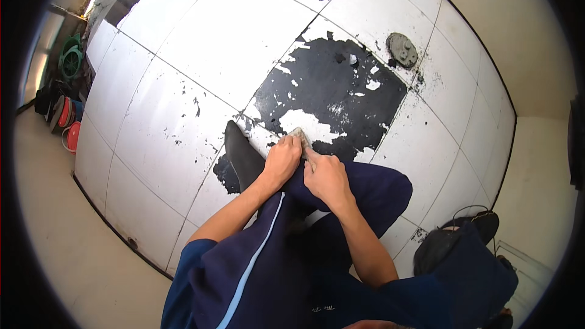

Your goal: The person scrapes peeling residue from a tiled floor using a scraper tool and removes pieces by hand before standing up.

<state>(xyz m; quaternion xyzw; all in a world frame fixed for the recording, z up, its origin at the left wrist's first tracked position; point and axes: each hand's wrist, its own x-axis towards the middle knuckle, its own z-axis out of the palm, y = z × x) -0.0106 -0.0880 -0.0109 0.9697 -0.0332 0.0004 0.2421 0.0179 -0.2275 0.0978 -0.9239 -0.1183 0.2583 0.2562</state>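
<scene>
Both hands are low in front of me, close together over the tiled floor. The fingers of my left hand (284,156) press on the flat end of a scraper or putty knife (299,134), its blade greyish and dirty. My right hand (327,178) is closed around the handle, just right of the left one. Under and beyond the tool lies a floor tile with a large black patch (329,82), edged by ragged white areas. The scraper's end rests over a white area (308,123) of this tile. Its front edge is partly hidden by my fingers.
A round grey lump or disc (402,50) lies on white tiles at upper right. My dark-socked foot (242,151) is beside my left hand. Red and white buckets (72,137) and a green plastic item (71,57) stand at far left. A person in dark clothes (470,251) is at lower right.
</scene>
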